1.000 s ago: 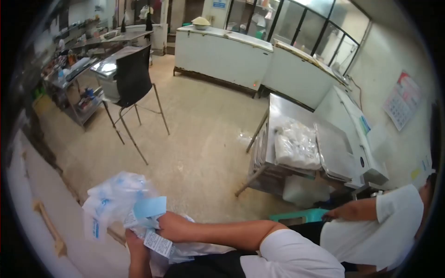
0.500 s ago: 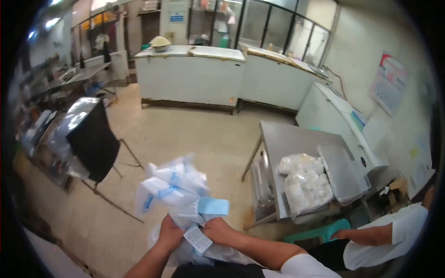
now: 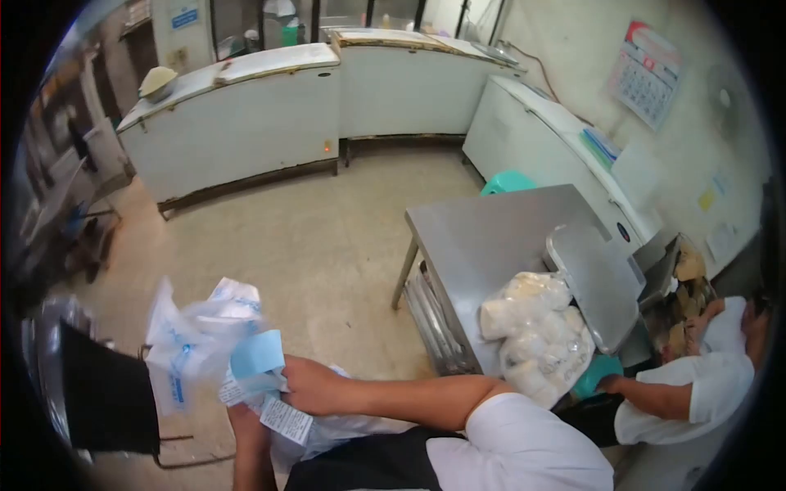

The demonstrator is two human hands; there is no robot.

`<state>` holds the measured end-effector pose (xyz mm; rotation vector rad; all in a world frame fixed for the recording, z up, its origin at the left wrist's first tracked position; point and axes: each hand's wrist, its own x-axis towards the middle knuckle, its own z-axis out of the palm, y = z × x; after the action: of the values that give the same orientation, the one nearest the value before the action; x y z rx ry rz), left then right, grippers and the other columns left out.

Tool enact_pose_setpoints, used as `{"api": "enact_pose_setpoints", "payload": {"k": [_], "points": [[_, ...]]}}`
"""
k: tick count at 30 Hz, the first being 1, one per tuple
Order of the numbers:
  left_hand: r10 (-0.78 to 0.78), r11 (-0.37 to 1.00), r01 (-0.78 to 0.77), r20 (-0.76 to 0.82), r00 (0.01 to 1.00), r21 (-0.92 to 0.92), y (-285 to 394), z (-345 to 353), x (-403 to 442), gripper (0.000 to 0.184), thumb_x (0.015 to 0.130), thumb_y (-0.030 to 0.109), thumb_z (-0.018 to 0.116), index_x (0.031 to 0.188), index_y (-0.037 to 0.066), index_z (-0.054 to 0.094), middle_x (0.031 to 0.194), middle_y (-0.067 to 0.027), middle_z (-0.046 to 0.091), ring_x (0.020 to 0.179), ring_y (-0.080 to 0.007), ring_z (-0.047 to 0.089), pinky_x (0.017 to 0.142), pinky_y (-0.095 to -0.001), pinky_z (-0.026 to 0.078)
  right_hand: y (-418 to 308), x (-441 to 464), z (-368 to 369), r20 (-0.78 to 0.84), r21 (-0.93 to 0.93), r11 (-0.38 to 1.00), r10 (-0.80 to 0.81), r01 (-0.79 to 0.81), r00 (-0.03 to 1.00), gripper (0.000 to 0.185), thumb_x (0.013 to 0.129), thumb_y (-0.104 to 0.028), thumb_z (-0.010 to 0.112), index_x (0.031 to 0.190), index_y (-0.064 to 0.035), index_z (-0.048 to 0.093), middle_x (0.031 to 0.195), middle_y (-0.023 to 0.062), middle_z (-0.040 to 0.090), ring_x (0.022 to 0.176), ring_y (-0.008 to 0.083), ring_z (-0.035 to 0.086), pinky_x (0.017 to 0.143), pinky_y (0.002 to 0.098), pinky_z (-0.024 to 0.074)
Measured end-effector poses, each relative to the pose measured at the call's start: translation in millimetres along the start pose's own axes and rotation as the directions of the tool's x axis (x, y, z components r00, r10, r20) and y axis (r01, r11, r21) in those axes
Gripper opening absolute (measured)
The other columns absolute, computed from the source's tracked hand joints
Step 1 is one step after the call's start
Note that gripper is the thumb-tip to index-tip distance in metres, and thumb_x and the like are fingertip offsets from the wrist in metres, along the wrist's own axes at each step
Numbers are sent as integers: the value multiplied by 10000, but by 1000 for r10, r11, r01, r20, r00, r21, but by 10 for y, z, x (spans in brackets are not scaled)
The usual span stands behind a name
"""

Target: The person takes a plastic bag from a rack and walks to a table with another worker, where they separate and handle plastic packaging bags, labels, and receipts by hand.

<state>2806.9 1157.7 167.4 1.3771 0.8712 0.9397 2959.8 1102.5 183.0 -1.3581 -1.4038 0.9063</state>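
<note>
Both my hands grip a bunch of translucent plastic bags (image 3: pixel 192 344) with blue print, in front of me at lower left. My right hand (image 3: pixel 315 386) is closed round the gathered part, next to a light blue tag (image 3: pixel 258 360). Lower on the bunch, my left hand (image 3: pixel 243 419) is closed too, its fingers partly hidden by the tags. A white printed label (image 3: pixel 286 421) hangs below my right hand. The upper part of the bags fans out, blurred. More clear plastic trails beneath my right forearm.
A steel table (image 3: pixel 475 233) at right holds bagged pale, rounded items (image 3: pixel 536 327) and a metal tray (image 3: pixel 602 286). A person in a white shirt (image 3: pixel 688 397) is close at right, near a teal stool (image 3: pixel 598 375). Chest freezers (image 3: pixel 237 123) line the back. A black chair (image 3: pixel 106 389) stands at left.
My view has turned right, so the room has shifted left. Both hands keep hold of the bags, which now appear further left, nearer the black chair.
</note>
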Motion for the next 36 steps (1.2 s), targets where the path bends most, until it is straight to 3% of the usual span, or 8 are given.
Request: {"api": "enact_pose_setpoints", "payload": {"k": [7,14,17,20,24,29,32,36], "points": [[-50,982,118,398,916,-150,5,587,1858,368,778,41,700,1136,0,626,1060,-72,669,973,-180,632,870,-329,500,109,1035,-999,-227,-58,969,219,-238,949,366,794,-113,662,1128,28,609,1075,259,646,1029,414,627,891,436,500],[-30,982,169,804,594,-88,217,1807,3097,339,795,23,705,1128,16,643,1056,-59,690,955,-161,647,861,-303,508,472,1305,-1957,-618,108,971,232,-211,751,437,798,-147,683,1198,0,585,1109,264,647,1035,385,641,912,408,499],[-106,988,153,852,512,31,111,2238,3456,345,788,49,720,1123,15,642,1057,-59,688,954,-164,647,867,-307,507,700,1371,-2336,-655,118,946,302,-300,693,374,846,-232,654,1151,-17,634,1097,242,647,1032,385,618,909,418,483],[-113,986,163,825,554,25,16,2611,3790,366,783,81,734,1129,15,634,1064,-61,685,963,-164,643,873,-311,504,1249,1583,-2695,-657,-243,913,94,-328,748,401,850,-285,625,1146,-13,634,1064,255,644,992,413,616,891,456,493],[-121,991,117,820,560,66,120,2921,4272,407,774,98,748,1152,17,621,1074,-61,681,984,-170,638,886,-317,499,1026,1911,-3185,-655,-113,879,285,-464,700,373,843,-252,600,1117,-3,638,1049,264,641,975,419,612,890,472,496],[-87,990,141,858,506,17,-46,3448,4859,459,758,115,775,1176,16,611,1114,-65,679,1018,-181,633,919,-330,490,1458,2204,-3796,-646,-248,885,152,-394,748,350,812,-207,616,1072,25,645,1044,268,647,1007,419,617,904,456,495],[-99,988,146,910,402,43,-211,3766,5254,464,770,132,774,1186,6,612,1121,-88,684,1038,-200,634,941,-344,482,1745,2383,-3951,-739,-7,904,283,-427,611,382,809,-227,639,1116,0,647,1040,258,665,964,426,633,866,450,509],[-62,991,128,952,299,24,-134,4187,5707,455,791,152,764,1192,-4,616,1126,-109,689,1044,-212,638,948,-352,479,1679,2573,-4370,-790,8,820,356,-573,499,360,815,-241,652,1101,-24,672,1049,238,684,950,415,645,846,438,512]]}}
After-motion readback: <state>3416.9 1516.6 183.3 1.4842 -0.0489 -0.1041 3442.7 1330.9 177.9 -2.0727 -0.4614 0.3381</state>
